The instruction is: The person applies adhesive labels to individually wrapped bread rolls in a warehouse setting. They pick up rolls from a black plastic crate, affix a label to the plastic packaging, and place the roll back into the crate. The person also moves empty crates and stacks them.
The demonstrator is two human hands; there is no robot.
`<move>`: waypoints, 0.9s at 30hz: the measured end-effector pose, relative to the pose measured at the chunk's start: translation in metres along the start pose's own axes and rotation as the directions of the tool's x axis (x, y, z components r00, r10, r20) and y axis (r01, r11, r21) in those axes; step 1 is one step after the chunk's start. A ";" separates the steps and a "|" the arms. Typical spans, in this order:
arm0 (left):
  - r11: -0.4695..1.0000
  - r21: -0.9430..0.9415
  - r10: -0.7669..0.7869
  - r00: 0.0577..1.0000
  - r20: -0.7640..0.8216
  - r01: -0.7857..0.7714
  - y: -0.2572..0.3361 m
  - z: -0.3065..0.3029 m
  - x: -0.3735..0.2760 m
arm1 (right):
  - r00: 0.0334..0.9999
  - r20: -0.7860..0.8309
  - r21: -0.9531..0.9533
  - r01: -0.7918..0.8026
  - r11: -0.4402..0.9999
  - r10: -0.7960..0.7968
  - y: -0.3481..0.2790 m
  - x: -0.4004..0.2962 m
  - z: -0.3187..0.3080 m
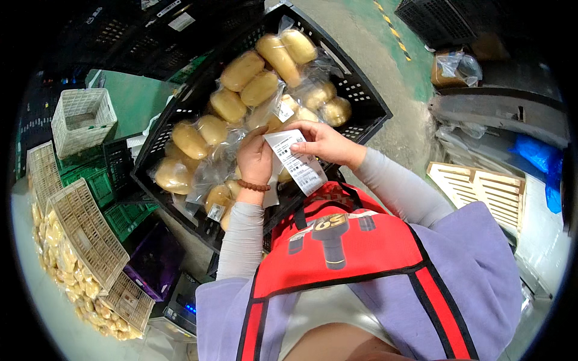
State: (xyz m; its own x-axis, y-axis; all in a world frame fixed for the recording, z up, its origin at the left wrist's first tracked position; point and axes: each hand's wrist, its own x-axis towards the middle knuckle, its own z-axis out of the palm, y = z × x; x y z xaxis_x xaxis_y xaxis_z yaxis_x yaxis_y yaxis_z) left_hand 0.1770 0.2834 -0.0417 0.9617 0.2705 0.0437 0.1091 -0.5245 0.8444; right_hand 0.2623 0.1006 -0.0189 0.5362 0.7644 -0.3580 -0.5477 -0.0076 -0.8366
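Observation:
Over a black plastic crate, both my hands are at a strip of white printed labels. My right hand pinches the strip near its upper end, thumb on top. My left hand, with a brown braided bracelet at the wrist, is closed on the strip's left edge; its fingertips are partly hidden. Clear plastic bags of potatoes fill much of the crate. One bag beyond my hands bears a white label, and another near my left wrist bears a label.
White crates and green crates stand at the left, beside a heap of bagged produce. A dark box lies nearer. At the right are a wooden pallet, a blue plastic bag and an open cardboard box.

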 end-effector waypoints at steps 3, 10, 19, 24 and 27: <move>0.994 -0.109 0.004 0.995 -0.103 -0.016 0.032 0.010 0.002 | 0.986 -0.168 -0.066 -0.011 0.998 0.000 -0.009 -0.010 0.002; 0.961 -0.232 0.147 0.989 -0.028 -0.149 0.050 0.021 0.004 | 0.950 -0.152 -0.551 0.148 0.821 -0.273 -0.024 -0.030 -0.011; 0.982 0.143 0.073 0.939 0.335 -0.127 0.044 0.064 0.020 | 0.867 -0.379 -0.391 0.168 0.905 -0.324 -0.042 -0.055 -0.095; 0.784 0.359 0.199 0.752 0.628 -0.507 0.035 0.111 0.077 | 0.821 -0.523 -0.251 0.111 0.962 -0.231 -0.059 -0.074 -0.164; 0.744 0.481 -0.076 0.657 0.750 -0.463 0.024 0.146 0.117 | 0.861 -0.484 -0.209 0.057 0.976 -0.154 -0.059 -0.080 -0.171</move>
State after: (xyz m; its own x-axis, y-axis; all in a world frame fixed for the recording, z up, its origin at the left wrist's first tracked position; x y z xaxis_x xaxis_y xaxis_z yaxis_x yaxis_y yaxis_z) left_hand 0.3286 0.1841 -0.0945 0.8123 -0.3875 -0.4359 -0.2430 -0.9043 0.3510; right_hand 0.3621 -0.0704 -0.0119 0.8571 0.3475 -0.3802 -0.3697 -0.0989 -0.9239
